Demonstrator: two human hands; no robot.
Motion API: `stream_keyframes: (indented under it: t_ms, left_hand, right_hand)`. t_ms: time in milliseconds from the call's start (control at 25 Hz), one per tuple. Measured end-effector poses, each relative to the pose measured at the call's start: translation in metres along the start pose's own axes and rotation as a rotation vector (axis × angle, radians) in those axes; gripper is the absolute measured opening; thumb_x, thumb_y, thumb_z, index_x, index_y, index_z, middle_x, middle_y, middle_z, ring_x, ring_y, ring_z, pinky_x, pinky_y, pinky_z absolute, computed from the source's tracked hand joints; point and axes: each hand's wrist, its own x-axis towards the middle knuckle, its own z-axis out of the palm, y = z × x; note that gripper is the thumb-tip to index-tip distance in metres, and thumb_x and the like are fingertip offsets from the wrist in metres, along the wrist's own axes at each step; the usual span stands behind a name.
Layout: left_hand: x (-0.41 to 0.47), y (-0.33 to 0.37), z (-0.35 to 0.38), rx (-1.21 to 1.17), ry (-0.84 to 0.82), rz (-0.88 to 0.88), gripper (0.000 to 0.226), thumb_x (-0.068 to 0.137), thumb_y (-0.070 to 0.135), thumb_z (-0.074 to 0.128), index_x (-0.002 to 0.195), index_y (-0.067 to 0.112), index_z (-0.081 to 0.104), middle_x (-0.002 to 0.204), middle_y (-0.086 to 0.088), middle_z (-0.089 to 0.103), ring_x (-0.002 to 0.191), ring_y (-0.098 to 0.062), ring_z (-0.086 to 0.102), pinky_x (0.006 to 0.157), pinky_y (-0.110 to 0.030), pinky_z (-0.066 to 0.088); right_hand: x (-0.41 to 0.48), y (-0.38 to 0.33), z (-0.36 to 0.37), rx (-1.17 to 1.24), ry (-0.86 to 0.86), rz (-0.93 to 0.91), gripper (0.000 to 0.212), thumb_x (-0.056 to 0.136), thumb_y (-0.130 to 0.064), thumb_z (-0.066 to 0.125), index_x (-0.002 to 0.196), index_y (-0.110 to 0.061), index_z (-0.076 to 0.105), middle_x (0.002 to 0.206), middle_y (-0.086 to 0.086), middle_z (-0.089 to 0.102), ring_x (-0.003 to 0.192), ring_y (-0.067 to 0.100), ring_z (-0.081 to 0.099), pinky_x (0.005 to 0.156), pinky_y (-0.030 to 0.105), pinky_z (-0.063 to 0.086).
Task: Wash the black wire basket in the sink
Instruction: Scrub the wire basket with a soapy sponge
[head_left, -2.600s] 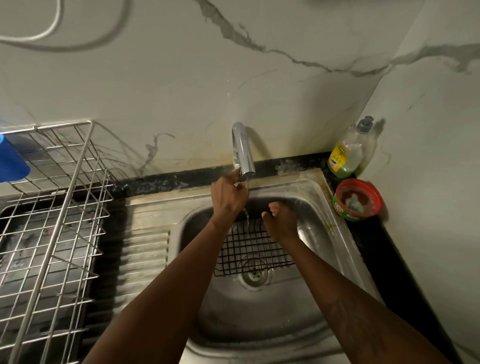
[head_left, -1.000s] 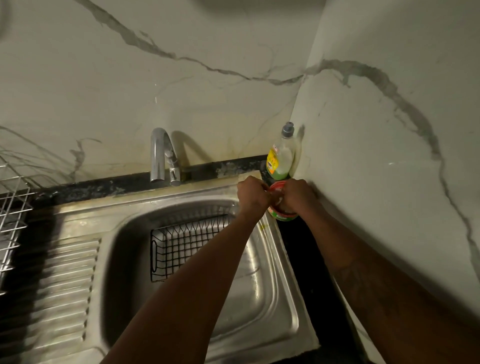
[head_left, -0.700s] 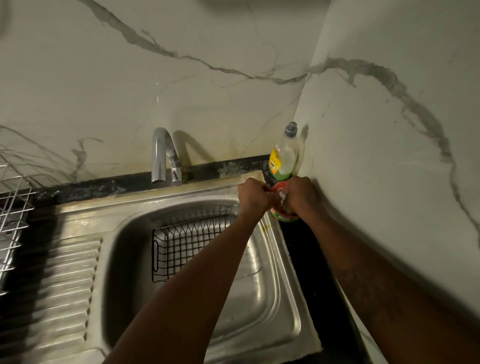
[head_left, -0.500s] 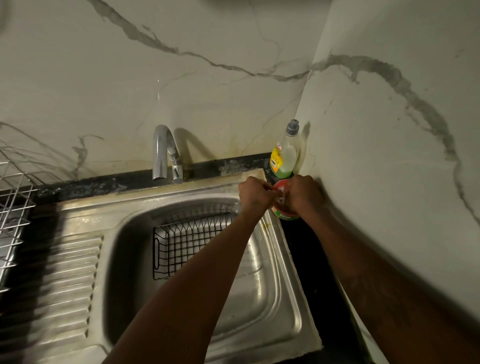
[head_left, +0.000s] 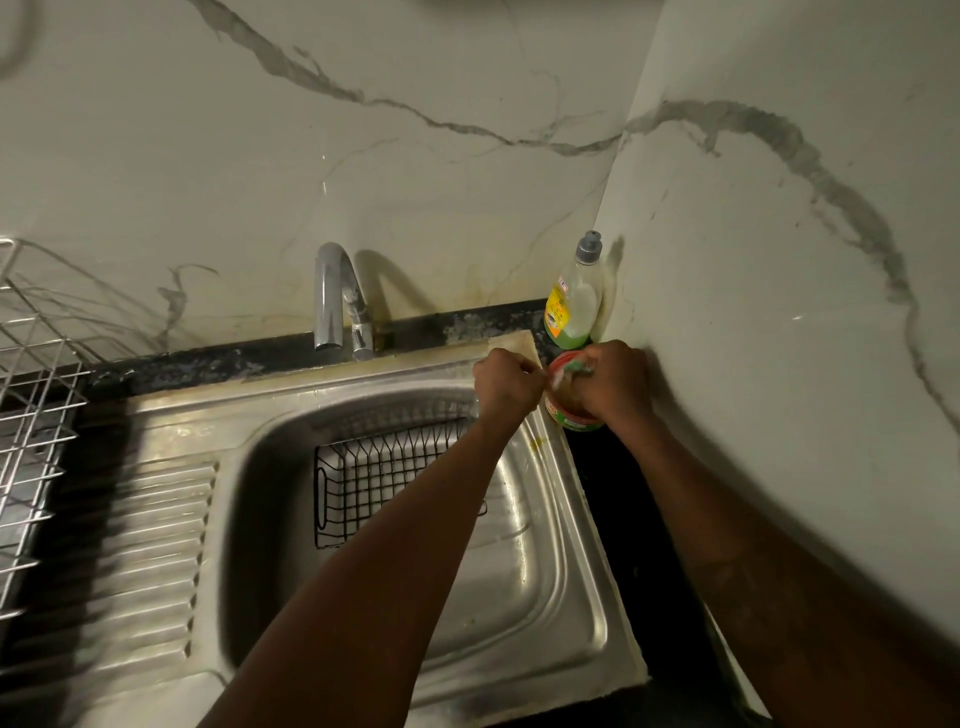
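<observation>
- A shiny wire rack (head_left: 36, 415) stood far left.
- The black wire basket (head_left: 384, 473), a square-meshed grid, lay untouched in the steel sink (head_left: 545, 571), under the curved tap (head_left: 337, 301).
- I saw my left hand (head_left: 506, 387) with its fingers curled; around what, I couldn't tell.
- My right hand (head_left: 608, 387) gripped a green pad (head_left: 571, 366) over the round red-rimmed tub (head_left: 574, 418).

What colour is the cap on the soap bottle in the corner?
The cap is grey; the head view shows it best.
</observation>
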Motion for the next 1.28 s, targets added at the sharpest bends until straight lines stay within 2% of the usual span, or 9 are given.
stream_keyframes:
  t_ms: [120,200,360,560,760,920,1000,1120,1280]
  left_hand:
    - [-0.012,-0.009,-0.020,0.004,0.031,-0.006,0.015,0.079,0.022,0.073,0.069,0.012,0.077,0.059,-0.002,0.072,0.066,-0.025,0.073,0.078,-0.039,0.062]
    - [-0.020,-0.019,-0.042,0.011,0.043,-0.001,0.012,0.084,0.019,0.075,0.076,0.012,0.079,0.071,-0.003,0.075,0.073,-0.017,0.073,0.082,-0.030,0.060]
    - [-0.032,-0.065,-0.091,-0.019,0.112,-0.125,0.003,0.084,0.019,0.078,0.086,0.018,0.076,0.088,-0.003,0.076,0.080,-0.012,0.072,0.082,-0.030,0.061]
    - [-0.058,-0.129,-0.146,0.117,0.187,-0.196,0.023,0.087,0.015,0.071,0.066,0.025,0.067,0.069,0.005,0.067,0.070,-0.007,0.066,0.079,-0.029,0.060]
    - [-0.061,-0.180,-0.180,0.150,0.247,-0.248,0.019,0.090,0.009,0.064,0.082,0.017,0.079,0.078,0.003,0.071,0.079,-0.009,0.065,0.082,-0.022,0.053]
    - [-0.060,-0.210,-0.190,0.195,0.253,-0.197,0.024,0.089,0.009,0.057,0.074,0.017,0.074,0.075,-0.005,0.072,0.074,-0.021,0.069,0.076,-0.033,0.061]
    - [-0.063,-0.223,-0.196,0.251,0.283,-0.165,0.026,0.090,0.009,0.055,0.072,0.019,0.071,0.069,0.002,0.067,0.065,-0.013,0.063,0.068,-0.031,0.058]
    - [-0.062,-0.239,-0.204,0.346,0.369,-0.120,0.024,0.090,0.009,0.052,0.071,0.020,0.063,0.065,0.007,0.060,0.065,-0.015,0.061,0.066,-0.030,0.052]
    - [-0.053,-0.237,-0.205,0.294,0.234,-0.250,0.021,0.092,0.007,0.052,0.077,0.010,0.066,0.067,0.000,0.058,0.065,-0.019,0.058,0.063,-0.030,0.049]
  right_hand:
    - [-0.013,-0.013,0.012,0.293,0.075,0.074,0.026,0.077,-0.031,0.083,0.101,-0.020,0.080,0.097,-0.003,0.078,0.091,0.015,0.072,0.082,0.024,0.054]
    - [-0.018,-0.023,0.027,0.432,0.036,0.131,0.028,0.076,-0.034,0.085,0.100,-0.022,0.079,0.087,-0.009,0.078,0.079,0.009,0.072,0.075,0.025,0.056]
    - [-0.038,-0.064,0.065,1.110,-0.214,0.355,0.025,0.083,-0.003,0.080,0.105,0.002,0.069,0.092,0.013,0.076,0.081,0.021,0.075,0.071,0.028,0.063]
    - [-0.070,-0.093,0.142,1.306,-0.411,0.459,0.007,0.091,0.000,0.067,0.098,-0.001,0.068,0.108,0.018,0.071,0.097,0.023,0.071,0.067,0.027,0.062]
    - [-0.081,-0.109,0.197,1.223,-0.375,0.444,0.009,0.090,0.009,0.065,0.094,0.002,0.070,0.100,0.014,0.073,0.097,0.022,0.070,0.074,0.022,0.061]
    - [-0.081,-0.111,0.234,0.990,-0.228,0.309,0.015,0.082,0.003,0.079,0.085,-0.011,0.075,0.094,0.007,0.077,0.090,0.017,0.072,0.078,0.022,0.058]
    - [-0.079,-0.116,0.249,0.846,-0.174,0.231,0.014,0.079,-0.004,0.084,0.085,-0.014,0.076,0.090,0.001,0.077,0.085,0.011,0.072,0.080,0.019,0.057]
    - [-0.075,-0.121,0.273,0.668,-0.136,0.107,0.018,0.083,-0.011,0.082,0.094,-0.024,0.075,0.098,-0.001,0.075,0.090,0.007,0.070,0.076,0.015,0.054]
    - [-0.074,-0.114,0.301,0.467,-0.105,0.030,0.029,0.087,-0.024,0.079,0.113,-0.035,0.070,0.120,0.009,0.065,0.102,0.016,0.066,0.089,0.028,0.059]
